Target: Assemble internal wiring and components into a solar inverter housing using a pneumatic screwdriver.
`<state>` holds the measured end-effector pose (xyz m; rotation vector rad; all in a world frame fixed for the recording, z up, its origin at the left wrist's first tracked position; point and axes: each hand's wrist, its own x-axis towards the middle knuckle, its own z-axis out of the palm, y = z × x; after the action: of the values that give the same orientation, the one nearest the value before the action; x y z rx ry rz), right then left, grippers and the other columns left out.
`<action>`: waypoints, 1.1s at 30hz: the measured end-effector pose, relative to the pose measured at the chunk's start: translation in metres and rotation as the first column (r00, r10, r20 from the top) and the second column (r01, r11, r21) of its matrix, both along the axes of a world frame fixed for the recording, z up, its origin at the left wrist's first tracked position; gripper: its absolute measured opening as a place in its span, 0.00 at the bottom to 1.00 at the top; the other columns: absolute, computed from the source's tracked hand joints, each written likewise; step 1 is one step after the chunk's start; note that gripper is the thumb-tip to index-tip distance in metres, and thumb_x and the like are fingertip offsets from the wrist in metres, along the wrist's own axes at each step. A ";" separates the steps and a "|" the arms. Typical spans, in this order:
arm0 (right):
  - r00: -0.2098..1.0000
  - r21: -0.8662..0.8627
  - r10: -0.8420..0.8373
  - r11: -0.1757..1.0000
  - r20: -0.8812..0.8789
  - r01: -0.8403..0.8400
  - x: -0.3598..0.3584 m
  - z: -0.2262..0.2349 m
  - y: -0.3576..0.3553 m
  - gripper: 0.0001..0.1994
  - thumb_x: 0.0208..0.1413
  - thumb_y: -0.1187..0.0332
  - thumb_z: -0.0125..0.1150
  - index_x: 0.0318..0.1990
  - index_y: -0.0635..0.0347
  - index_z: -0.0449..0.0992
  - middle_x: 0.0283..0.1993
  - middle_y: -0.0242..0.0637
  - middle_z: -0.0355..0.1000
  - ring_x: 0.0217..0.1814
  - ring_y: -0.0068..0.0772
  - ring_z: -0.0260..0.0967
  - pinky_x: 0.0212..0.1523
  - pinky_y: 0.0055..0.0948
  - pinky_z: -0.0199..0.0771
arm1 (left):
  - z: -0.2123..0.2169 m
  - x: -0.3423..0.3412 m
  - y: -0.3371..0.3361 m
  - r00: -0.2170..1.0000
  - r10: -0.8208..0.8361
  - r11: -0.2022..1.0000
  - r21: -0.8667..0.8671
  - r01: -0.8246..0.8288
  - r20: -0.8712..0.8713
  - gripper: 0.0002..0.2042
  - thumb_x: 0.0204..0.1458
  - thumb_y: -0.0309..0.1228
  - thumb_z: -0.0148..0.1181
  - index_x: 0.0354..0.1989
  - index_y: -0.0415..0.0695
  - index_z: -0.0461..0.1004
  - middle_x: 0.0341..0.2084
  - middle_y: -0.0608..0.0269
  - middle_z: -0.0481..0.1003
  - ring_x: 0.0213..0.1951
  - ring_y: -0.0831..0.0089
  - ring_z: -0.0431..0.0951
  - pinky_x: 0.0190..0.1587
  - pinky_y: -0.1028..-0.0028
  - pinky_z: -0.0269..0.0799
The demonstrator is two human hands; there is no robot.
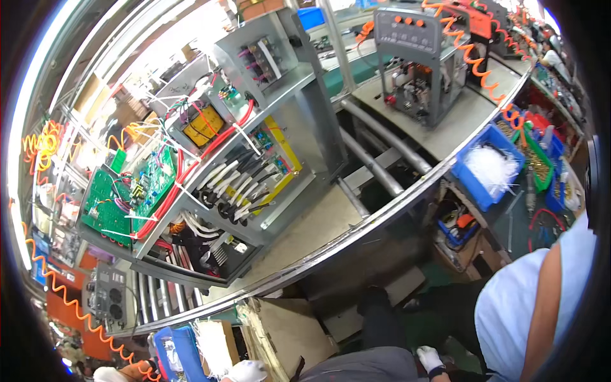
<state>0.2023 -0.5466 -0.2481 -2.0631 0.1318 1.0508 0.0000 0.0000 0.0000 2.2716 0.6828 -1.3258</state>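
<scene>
Down at the lower edge the person's left hand [247, 370], white-gloved, sits loosely curled with nothing clamped in it, just beside a blue bin [180, 351] with a bundle of white cable ties [213, 344]. The right hand [430, 358], also gloved, rests down by the lap, and I cannot tell whether its fingers are apart or together. Up beyond both hands, on the conveyor table [305, 235], stands the open grey machine cabinet [210, 172], untouched at this moment. Its green circuit boards [130, 191] are mounted and red cables [172, 191] run across it; several white ties already bind the wiring, so the bundling looks partly done. Farther right, another unit [417, 63] waits.
</scene>
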 end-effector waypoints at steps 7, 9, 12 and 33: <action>0.988 -0.182 0.093 0.981 0.123 -0.070 0.003 0.086 0.018 0.24 0.58 0.50 0.51 0.54 0.58 0.76 0.56 0.49 0.73 0.60 0.50 0.69 0.60 0.39 0.68 | 0.069 0.100 -0.107 0.737 0.144 0.953 -0.294 0.077 0.660 0.13 0.57 0.35 0.55 0.45 0.42 0.78 0.41 0.48 0.78 0.45 0.51 0.78 0.49 0.62 0.73; 0.978 -0.167 0.082 0.985 0.192 -0.050 0.005 0.096 0.027 0.25 0.59 0.50 0.51 0.54 0.59 0.76 0.56 0.49 0.73 0.60 0.50 0.69 0.60 0.39 0.67 | 0.068 0.105 -0.112 0.736 0.126 0.924 -0.348 0.157 0.665 0.13 0.57 0.35 0.56 0.45 0.42 0.78 0.41 0.49 0.78 0.46 0.51 0.78 0.50 0.62 0.73; 0.960 -0.143 0.135 0.984 0.244 -0.102 0.014 0.107 0.030 0.25 0.61 0.50 0.52 0.55 0.61 0.75 0.52 0.48 0.76 0.54 0.43 0.74 0.56 0.35 0.70 | 0.050 0.107 -0.120 0.660 0.042 0.909 -0.303 0.286 0.750 0.14 0.57 0.37 0.57 0.47 0.42 0.77 0.43 0.49 0.78 0.46 0.52 0.77 0.50 0.62 0.73; -0.270 0.595 -0.698 0.272 0.663 0.756 0.418 0.191 0.009 0.26 0.57 0.71 0.58 0.63 0.69 0.62 0.64 0.52 0.64 0.67 0.45 0.62 0.66 0.36 0.60 | -0.002 0.200 -0.112 0.666 -0.155 0.909 -0.160 0.385 0.729 0.17 0.60 0.39 0.55 0.51 0.40 0.75 0.45 0.49 0.77 0.48 0.53 0.76 0.52 0.62 0.72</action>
<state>0.6204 -0.5373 -0.0573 -1.6679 0.7896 -1.0101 0.2005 -0.1124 -0.0016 2.4041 -0.1407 -0.4899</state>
